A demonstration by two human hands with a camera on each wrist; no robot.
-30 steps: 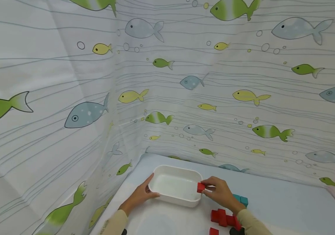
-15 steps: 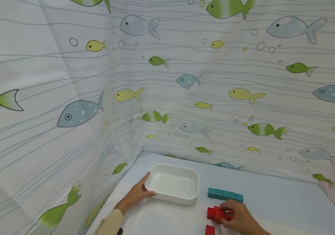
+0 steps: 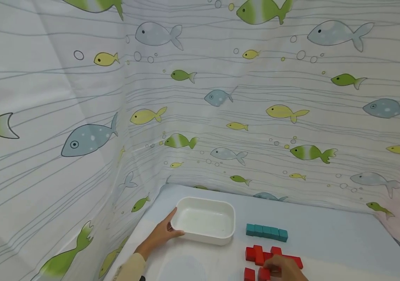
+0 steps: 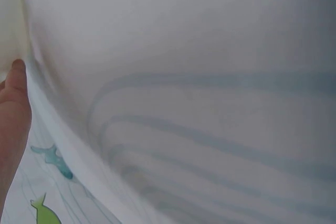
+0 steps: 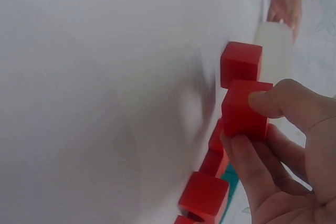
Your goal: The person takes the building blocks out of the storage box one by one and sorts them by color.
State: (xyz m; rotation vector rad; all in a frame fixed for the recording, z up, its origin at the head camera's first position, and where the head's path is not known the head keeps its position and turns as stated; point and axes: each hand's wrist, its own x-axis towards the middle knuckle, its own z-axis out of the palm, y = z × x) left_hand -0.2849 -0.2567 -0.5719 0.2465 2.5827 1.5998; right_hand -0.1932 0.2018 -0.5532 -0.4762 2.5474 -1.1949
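Note:
My left hand [image 3: 159, 236] grips the near left corner of a white rectangular tray [image 3: 203, 237], thumb along the front wall and fingers along the left side. Its bare inside shows in the head view. With thumb and fingers my right hand [image 3: 284, 267] pinches a red cube [image 5: 245, 109] at the lower right. Close beside that cube is another red cube [image 5: 241, 62], to its left in the head view. Just behind the hand lies a cluster of red blocks [image 3: 250, 254], partly hidden by the fingers. The left wrist view shows little beyond a fingertip [image 4: 18, 74] and pale fabric.
Farther back on the white table [image 3: 326, 238], a row of teal cubes [image 3: 266, 232] stands right of the tray. White fabric with printed fish [image 3: 233, 154] closes off the left and far sides.
My right hand has left the tray's right end with a red cube, moved right past the red cluster, and now holds a cube nearer the front. My left hand stays at the tray.

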